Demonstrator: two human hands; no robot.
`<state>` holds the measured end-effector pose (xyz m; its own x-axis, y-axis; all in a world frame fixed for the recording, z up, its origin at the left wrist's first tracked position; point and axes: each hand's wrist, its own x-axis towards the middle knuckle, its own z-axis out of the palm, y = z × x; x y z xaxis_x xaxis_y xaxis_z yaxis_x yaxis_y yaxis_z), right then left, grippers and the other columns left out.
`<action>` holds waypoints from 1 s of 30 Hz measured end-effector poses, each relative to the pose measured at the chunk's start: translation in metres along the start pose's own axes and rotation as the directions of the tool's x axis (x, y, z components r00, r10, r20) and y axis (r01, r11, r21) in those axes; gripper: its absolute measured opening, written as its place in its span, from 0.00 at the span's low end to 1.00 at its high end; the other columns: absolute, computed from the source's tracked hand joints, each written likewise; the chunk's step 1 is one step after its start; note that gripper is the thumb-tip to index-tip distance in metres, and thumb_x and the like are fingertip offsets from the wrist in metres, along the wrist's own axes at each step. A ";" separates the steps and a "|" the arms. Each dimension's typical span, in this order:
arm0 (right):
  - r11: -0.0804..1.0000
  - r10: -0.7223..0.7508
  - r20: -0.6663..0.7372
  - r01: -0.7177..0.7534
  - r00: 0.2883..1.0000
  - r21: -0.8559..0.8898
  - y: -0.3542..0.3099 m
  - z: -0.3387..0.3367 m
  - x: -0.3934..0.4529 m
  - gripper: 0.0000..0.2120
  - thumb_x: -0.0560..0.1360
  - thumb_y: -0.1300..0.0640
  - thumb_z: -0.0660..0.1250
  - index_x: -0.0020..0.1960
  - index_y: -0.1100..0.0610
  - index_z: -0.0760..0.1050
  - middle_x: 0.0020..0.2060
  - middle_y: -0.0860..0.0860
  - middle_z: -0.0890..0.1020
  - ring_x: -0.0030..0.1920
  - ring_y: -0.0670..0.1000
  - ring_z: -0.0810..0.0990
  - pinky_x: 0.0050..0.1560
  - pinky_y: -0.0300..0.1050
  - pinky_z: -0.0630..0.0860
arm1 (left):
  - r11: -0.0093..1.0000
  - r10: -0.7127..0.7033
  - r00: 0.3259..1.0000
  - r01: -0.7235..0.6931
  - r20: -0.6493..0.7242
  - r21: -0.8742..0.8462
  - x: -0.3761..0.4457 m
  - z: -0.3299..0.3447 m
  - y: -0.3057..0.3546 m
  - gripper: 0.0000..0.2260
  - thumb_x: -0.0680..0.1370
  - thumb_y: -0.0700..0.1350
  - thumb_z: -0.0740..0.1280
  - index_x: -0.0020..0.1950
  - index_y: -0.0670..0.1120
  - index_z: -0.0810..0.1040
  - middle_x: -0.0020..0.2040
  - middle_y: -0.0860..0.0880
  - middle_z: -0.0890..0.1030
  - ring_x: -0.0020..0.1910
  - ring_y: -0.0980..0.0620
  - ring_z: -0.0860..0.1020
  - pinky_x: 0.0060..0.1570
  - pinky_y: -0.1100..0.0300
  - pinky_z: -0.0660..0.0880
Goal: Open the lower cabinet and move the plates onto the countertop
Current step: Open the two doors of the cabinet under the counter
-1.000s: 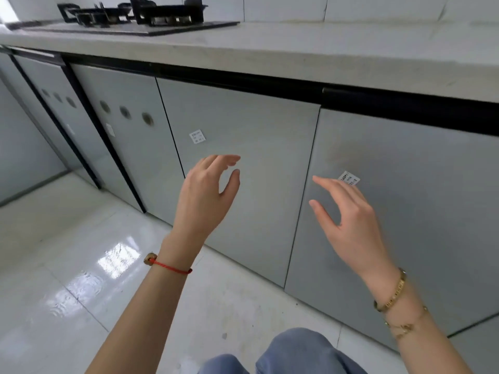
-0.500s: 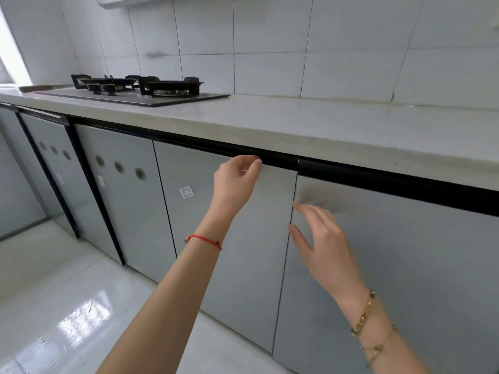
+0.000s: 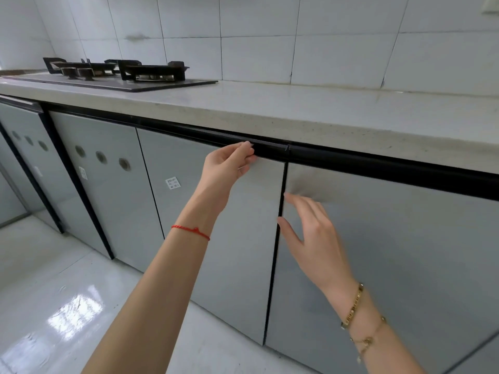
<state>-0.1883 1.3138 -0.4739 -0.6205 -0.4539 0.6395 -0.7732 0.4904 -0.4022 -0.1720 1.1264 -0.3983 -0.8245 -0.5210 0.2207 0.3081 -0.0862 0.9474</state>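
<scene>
A row of grey lower cabinet doors runs under the countertop (image 3: 310,109). My left hand (image 3: 226,168) grips the black top edge of the middle cabinet door (image 3: 216,233), fingers curled over the edge near its right corner. That door stands pulled out a little, with a dark gap along its right side. My right hand (image 3: 310,236) hovers open in front of the left edge of the neighbouring right door (image 3: 391,252), fingers spread. No plates are visible; the cabinet's inside is hidden.
A black gas hob (image 3: 116,74) sits on the countertop at the left. White wall tiles (image 3: 270,36) rise behind. Further left are a door with three round holes (image 3: 102,184) and another like it. The glossy floor (image 3: 54,306) lies below.
Both hands rose from mid-door height to the top of the doors. My left hand closed on the middle door's top edge and the door came out slightly. The view tilted up.
</scene>
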 end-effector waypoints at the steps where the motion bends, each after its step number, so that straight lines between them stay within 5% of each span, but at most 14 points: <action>1: 1.000 0.007 -0.008 -0.007 1.000 0.010 -0.001 0.001 -0.002 0.21 0.79 0.49 0.61 0.70 0.55 0.68 0.64 0.47 0.75 0.66 0.45 0.69 0.66 0.37 0.66 | 1.000 0.013 1.000 -0.013 0.000 0.002 -0.004 -0.004 0.001 0.07 0.77 0.46 0.69 0.52 0.45 0.82 0.41 0.54 0.83 0.46 0.57 0.82 0.48 0.66 0.77; 10: 0.986 -0.069 -0.012 0.070 0.998 0.150 -0.030 0.021 -0.018 0.24 0.78 0.49 0.63 0.71 0.57 0.66 0.65 0.49 0.74 0.67 0.45 0.70 0.67 0.35 0.66 | 0.998 0.038 0.999 -0.039 0.024 0.052 -0.045 -0.042 0.017 0.09 0.78 0.49 0.69 0.53 0.46 0.82 0.40 0.55 0.83 0.43 0.59 0.81 0.48 0.63 0.75; 13: 0.973 -0.127 -0.045 0.133 0.991 0.186 -0.037 0.022 -0.024 0.23 0.78 0.52 0.65 0.70 0.58 0.68 0.64 0.51 0.75 0.66 0.46 0.72 0.67 0.31 0.65 | 0.978 0.088 0.996 -0.080 -0.033 0.194 -0.059 -0.049 0.026 0.10 0.78 0.50 0.67 0.54 0.46 0.82 0.42 0.54 0.84 0.44 0.59 0.82 0.46 0.64 0.75; 15: 0.964 -0.161 -0.060 0.170 0.985 0.204 -0.044 0.023 -0.028 0.22 0.78 0.51 0.64 0.69 0.58 0.69 0.63 0.52 0.76 0.65 0.47 0.73 0.67 0.35 0.68 | 0.868 0.251 0.965 -0.189 -0.077 0.458 -0.071 -0.054 0.030 0.08 0.78 0.52 0.67 0.52 0.50 0.82 0.43 0.56 0.84 0.44 0.61 0.82 0.45 0.66 0.75; 18: 0.945 -0.222 -0.055 0.229 0.973 0.235 -0.058 0.029 -0.036 0.23 0.78 0.49 0.63 0.69 0.59 0.70 0.63 0.52 0.77 0.65 0.49 0.74 0.65 0.46 0.73 | 0.558 0.540 0.841 -0.337 -0.023 0.758 -0.096 -0.061 0.035 0.11 0.78 0.54 0.65 0.57 0.51 0.77 0.51 0.58 0.80 0.50 0.60 0.79 0.49 0.66 0.76; 22: 0.917 -0.337 -0.068 0.344 0.939 0.204 -0.075 0.040 -0.044 0.24 0.77 0.48 0.64 0.69 0.59 0.70 0.64 0.53 0.77 0.66 0.50 0.74 0.65 0.48 0.74 | 0.407 0.612 0.782 -0.436 0.114 0.803 -0.124 -0.072 0.044 0.15 0.80 0.52 0.61 0.65 0.48 0.75 0.62 0.53 0.78 0.63 0.56 0.74 0.61 0.65 0.70; 30: 0.844 -0.484 -0.050 0.481 0.874 0.237 -0.113 0.066 -0.050 0.26 0.76 0.47 0.66 0.70 0.57 0.69 0.66 0.50 0.76 0.70 0.43 0.67 0.71 0.35 0.62 | 0.212 0.708 0.692 -0.401 0.143 0.891 -0.167 -0.116 0.064 0.14 0.78 0.50 0.67 0.60 0.44 0.81 0.57 0.50 0.83 0.60 0.52 0.78 0.62 0.48 0.74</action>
<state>-0.0784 1.2317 -0.5037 -0.1619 -0.5967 0.7859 -0.9821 0.0196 -0.1874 0.0409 1.1095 -0.4014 -0.4198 -0.3004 0.8565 -0.0271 0.9474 0.3190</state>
